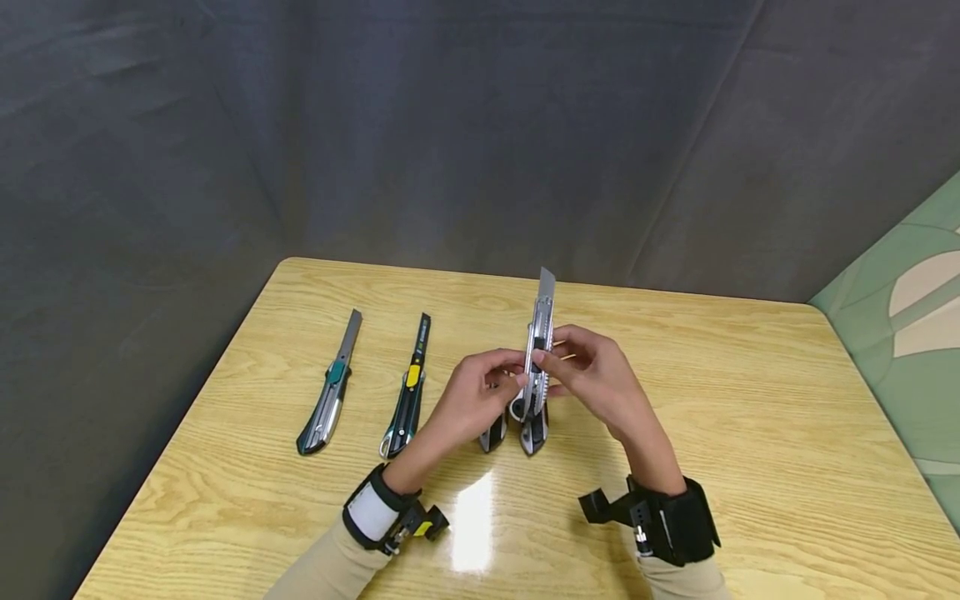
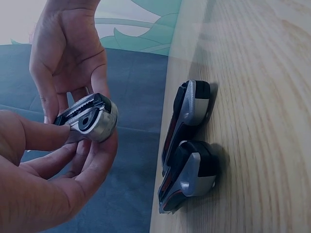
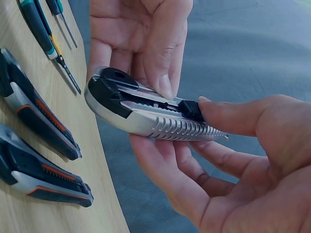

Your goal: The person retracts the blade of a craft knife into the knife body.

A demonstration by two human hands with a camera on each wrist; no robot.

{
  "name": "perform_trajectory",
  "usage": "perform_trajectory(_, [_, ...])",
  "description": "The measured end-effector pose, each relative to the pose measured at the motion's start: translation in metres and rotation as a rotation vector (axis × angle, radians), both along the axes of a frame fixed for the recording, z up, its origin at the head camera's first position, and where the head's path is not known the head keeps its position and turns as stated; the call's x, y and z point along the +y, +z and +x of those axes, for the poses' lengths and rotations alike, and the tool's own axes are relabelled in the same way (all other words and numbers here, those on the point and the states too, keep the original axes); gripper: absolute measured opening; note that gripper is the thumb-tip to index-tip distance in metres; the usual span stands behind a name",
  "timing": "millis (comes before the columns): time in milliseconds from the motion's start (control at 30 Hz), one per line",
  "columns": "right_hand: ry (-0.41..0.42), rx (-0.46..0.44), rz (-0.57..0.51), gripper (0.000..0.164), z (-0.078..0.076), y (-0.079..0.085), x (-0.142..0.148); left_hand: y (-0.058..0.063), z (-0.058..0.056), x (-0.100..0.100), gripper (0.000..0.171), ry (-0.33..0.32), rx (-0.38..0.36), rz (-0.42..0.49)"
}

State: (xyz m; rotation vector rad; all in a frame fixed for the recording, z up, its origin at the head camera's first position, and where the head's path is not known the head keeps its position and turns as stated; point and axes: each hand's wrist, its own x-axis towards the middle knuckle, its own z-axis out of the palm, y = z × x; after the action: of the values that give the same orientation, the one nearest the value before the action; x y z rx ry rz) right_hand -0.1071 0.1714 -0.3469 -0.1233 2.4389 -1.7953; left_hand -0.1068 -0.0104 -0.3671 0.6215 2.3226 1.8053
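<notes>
Both hands hold a silver snap-off utility knife (image 1: 542,333) above the table, its blade (image 1: 547,285) extended and pointing away. My left hand (image 1: 474,396) pinches the knife's rear part from the left, thumb on its side. From the right, my right hand (image 1: 603,379) grips the ridged edge with its fingers. The right thumb touches the black slider (image 3: 192,110), as the right wrist view shows. Two grey-and-black utility knives with orange trim lie on the table below: one (image 3: 36,109) beside the other (image 3: 43,170). In the head view the hands and held knife partly hide them.
Left of the hands, a silver-and-teal utility knife (image 1: 327,408) and a black one with a yellow slider (image 1: 413,377) lie on the wooden table (image 1: 750,400), blades extended toward the far edge. A dark curtain (image 1: 480,142) hangs behind the table.
</notes>
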Motion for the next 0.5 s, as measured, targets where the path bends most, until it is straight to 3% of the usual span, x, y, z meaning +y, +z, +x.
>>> perform_trajectory(133, [0.006,0.002,-0.004,0.028,0.000,0.000,0.000,0.021,0.009,-0.002,0.029,-0.014,-0.011,-0.014])
perform_trajectory(500, [0.006,0.005,-0.014,0.028,-0.001,-0.003,0.001,0.020,0.008,-0.003,0.029,-0.043,-0.021,0.008])
